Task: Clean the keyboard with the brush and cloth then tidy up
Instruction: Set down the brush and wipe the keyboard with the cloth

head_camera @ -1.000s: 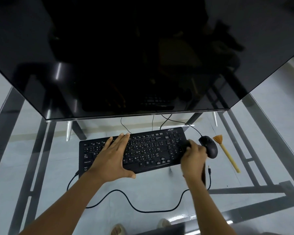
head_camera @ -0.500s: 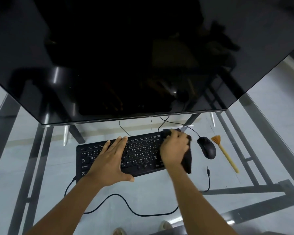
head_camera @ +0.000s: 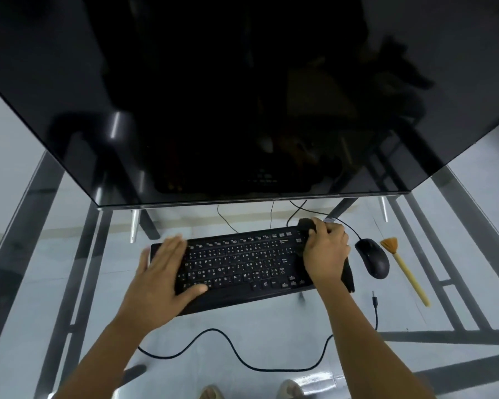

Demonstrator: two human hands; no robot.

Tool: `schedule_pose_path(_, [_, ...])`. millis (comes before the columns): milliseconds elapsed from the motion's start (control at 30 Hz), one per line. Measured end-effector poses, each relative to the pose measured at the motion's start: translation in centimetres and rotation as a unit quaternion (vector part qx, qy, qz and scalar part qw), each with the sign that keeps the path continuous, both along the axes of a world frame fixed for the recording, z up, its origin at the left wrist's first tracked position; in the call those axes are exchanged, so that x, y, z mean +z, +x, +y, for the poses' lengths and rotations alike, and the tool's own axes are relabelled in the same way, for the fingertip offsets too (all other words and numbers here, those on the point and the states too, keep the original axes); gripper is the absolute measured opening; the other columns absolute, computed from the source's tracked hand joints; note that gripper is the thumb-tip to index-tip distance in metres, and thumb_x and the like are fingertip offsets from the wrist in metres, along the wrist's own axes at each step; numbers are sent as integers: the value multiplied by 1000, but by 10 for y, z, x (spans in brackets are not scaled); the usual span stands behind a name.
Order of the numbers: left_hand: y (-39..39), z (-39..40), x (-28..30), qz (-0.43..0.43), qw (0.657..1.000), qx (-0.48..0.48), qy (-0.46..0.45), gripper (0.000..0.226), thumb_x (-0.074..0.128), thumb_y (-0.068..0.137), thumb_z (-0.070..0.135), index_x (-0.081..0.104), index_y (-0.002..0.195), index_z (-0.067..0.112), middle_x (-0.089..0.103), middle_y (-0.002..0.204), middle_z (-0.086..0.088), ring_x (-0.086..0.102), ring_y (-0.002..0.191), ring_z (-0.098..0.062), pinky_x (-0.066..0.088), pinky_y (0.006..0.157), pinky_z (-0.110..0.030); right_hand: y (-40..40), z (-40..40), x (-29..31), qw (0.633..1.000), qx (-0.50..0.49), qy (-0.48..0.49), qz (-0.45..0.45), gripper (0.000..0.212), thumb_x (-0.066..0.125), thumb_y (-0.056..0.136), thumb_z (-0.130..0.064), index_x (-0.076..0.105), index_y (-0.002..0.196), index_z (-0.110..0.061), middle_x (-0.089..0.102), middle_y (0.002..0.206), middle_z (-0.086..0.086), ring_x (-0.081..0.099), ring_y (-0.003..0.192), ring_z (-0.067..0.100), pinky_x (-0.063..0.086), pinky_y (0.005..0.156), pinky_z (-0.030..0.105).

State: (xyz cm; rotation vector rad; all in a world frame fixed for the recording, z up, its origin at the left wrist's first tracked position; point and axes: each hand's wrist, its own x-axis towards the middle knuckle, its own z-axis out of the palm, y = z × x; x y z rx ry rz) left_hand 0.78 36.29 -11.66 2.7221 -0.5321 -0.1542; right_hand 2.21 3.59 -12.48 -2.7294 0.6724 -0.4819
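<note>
right hand (head_camera: 326, 251) pressing cloth (head_camera: 347, 275), keyboard (head_camera: 242, 263)

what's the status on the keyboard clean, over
Left hand flat on keyboard, steadying. Right hand gripping black cloth at keyboard's right end. Brush idle beside mouse. Nothing blocking.

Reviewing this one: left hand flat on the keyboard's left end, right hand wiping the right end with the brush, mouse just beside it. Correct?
Not quite. In the head view the right hand holds a dark cloth against the keyboard, not the brush, which lies untouched right of the mouse. The left hand is as you said.
</note>
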Motion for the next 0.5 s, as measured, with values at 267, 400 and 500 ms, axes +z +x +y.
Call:
schedule_pose_path(267, [-17,20,-20,-29,987,70,-144,64,28,97,49,24,150,13,14,159,5,6,147,-11,16,118,-34,-18,141,-2,982,182,37,-17,36,64,88,-19,61,123,-20,58,107,10,53,89,22,46,75,34])
schedule_pose_path(400, [-18,23,-27,-29,984,97,-144,59,22,100,43,20,151,12,13,160,1,5,147,-10,13,117,-36,-29,176,-1,921,390,7,16,32,60,87,-22,61,119,-26,59,101,4,55,85,24,47,71,36])
schedule_pose_path(500, [-19,25,-29,-28,983,106,-147,59,18,100,45,17,152,16,11,160,7,4,146,-5,16,117,-29,-5,130,-7,963,270,13,6,18,51,93,-32,67,99,-28,60,93,1,55,83,20,52,78,43])
